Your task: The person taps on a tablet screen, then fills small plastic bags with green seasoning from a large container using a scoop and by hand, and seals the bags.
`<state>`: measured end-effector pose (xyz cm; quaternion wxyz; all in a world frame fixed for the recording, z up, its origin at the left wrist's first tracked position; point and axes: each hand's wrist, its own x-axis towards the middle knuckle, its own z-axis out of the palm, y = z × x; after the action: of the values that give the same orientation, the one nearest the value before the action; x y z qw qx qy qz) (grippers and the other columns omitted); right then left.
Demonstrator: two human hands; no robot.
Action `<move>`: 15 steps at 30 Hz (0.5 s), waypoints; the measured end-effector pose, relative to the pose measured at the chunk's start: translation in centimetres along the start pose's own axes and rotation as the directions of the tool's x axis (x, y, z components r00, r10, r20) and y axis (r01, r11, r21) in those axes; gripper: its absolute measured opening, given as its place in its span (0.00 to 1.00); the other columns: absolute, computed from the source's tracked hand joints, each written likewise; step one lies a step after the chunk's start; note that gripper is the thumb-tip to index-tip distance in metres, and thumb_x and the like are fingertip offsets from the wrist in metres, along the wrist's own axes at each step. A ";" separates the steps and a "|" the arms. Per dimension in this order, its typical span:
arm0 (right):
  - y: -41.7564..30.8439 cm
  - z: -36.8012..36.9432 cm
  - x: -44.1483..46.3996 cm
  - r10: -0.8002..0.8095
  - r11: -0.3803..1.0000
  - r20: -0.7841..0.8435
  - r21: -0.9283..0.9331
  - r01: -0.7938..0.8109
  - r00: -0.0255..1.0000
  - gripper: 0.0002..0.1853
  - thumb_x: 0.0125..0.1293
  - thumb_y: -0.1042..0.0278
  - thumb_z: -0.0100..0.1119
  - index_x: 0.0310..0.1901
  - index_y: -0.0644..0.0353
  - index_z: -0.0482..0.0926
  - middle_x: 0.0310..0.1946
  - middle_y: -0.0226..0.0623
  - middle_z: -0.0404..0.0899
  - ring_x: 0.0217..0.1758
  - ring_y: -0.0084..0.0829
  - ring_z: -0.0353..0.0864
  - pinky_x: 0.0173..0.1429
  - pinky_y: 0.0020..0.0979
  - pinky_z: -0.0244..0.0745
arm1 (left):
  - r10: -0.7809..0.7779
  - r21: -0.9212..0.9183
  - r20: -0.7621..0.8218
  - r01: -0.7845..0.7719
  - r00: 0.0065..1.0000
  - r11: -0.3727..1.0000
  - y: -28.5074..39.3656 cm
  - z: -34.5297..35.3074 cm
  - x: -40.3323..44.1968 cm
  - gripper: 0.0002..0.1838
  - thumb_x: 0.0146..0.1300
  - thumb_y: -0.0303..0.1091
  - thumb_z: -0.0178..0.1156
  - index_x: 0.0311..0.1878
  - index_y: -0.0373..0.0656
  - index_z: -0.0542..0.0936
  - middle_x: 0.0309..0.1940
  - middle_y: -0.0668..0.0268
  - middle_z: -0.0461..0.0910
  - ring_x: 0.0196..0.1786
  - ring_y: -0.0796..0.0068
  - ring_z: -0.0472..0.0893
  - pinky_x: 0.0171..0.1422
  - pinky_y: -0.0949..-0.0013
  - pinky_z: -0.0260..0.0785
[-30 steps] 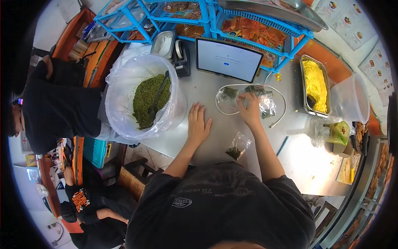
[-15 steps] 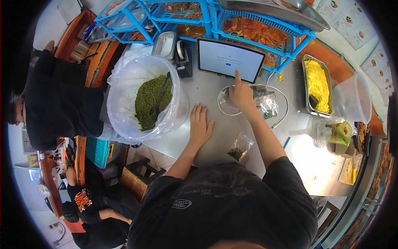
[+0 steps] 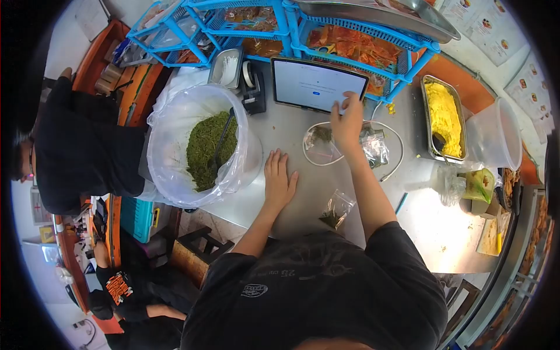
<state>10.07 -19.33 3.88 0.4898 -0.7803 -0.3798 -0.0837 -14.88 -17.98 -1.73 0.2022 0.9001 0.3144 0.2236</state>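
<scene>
My left hand (image 3: pixel 280 181) lies flat on the metal table with its fingers stretched out. Just in front of the tablet (image 3: pixel 309 87), my right hand (image 3: pixel 347 123) hovers with fingers loosely bent and apart, holding nothing. The tablet leans upright and shows a pale page with a small blue button. Small zip bags (image 3: pixel 374 149) and a white cable (image 3: pixel 402 153) lie around my right wrist. Another zip bag (image 3: pixel 337 209), with dark green leaf in its corner, rests near my body. Left of my hands stands a plastic-lined tub (image 3: pixel 166 154) of chopped green herb (image 3: pixel 204 149) with a black spoon (image 3: pixel 223 139).
Blue racks (image 3: pixel 294 29) of packaged food stand behind the tablet, beside a tape dispenser (image 3: pixel 252 96). A metal pan (image 3: pixel 427 111) of yellow food and a clear container (image 3: pixel 501 131) are at right. A blue pen (image 3: pixel 401 202) lies on the table. People in black (image 3: pixel 87 140) are at left.
My right hand has drawn back from the tablet, its pointing index finger now bent and the other fingers loosened. My left hand stays flat on the table. The view has shifted slightly.
</scene>
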 end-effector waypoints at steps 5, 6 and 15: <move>3.7 -1.8 2.8 0.026 0.999 -0.294 -0.015 -0.032 0.955 0.21 0.57 0.74 0.62 0.51 0.67 0.68 0.43 0.50 0.69 0.50 0.50 0.67 0.55 0.46 0.62 | 0.007 0.019 0.012 -0.007 1.000 1.000 0.1 0.0 0.0 0.30 0.64 0.41 0.57 0.65 0.33 0.65 0.70 0.45 0.58 0.73 0.42 0.55 0.75 0.45 0.47; 4.0 -1.9 3.1 0.031 0.999 -0.320 -0.024 -0.041 0.947 0.21 0.57 0.74 0.61 0.51 0.68 0.68 0.45 0.51 0.68 0.51 0.51 0.66 0.56 0.47 0.61 | 0.012 0.014 0.011 -0.012 1.000 1.000 0.1 -0.1 0.0 0.30 0.64 0.41 0.57 0.65 0.32 0.65 0.70 0.45 0.58 0.73 0.42 0.55 0.75 0.45 0.47; 0.1 0.6 0.0 -0.187 0.982 -0.088 0.015 0.189 0.978 0.16 0.55 0.74 0.61 0.47 0.61 0.73 0.43 0.47 0.71 0.50 0.49 0.68 0.54 0.46 0.62 | 0.002 -0.016 -0.003 -0.002 1.000 1.000 0.4 -0.3 0.1 0.29 0.64 0.38 0.56 0.65 0.32 0.65 0.70 0.44 0.58 0.73 0.41 0.55 0.76 0.46 0.46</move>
<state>9.98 -18.89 3.48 0.5048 -0.7309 -0.4310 -0.1589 -14.76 -18.10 -1.28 0.2089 0.8984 0.3121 0.2275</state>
